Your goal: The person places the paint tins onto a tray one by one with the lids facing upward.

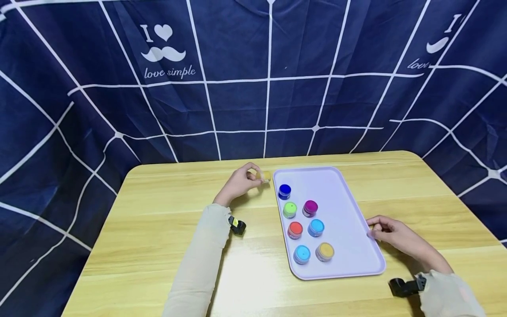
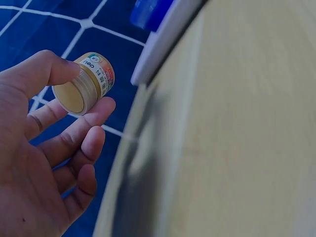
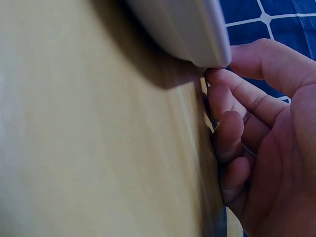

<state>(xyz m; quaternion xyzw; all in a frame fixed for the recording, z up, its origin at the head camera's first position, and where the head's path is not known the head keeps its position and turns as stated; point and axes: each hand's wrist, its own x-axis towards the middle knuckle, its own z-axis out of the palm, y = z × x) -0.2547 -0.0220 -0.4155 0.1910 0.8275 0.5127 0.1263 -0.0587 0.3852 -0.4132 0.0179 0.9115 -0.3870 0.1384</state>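
Observation:
My left hand pinches a small paint jar between thumb and fingers, just off the tray's far left corner. The jar is clear with ochre-yellow paint and a printed label, and in the left wrist view it is tipped on its side. My right hand holds the right rim of the lilac tray, thumb on top and fingertips under the edge. On the tray's left half stand several paint jars: dark blue, green, purple, red, two light blue, and yellow-ochre.
The tray lies on a light wooden table. Behind the table hangs a dark blue cloth with white lines and lettering. Each wrist wears a black camera, such as the left one.

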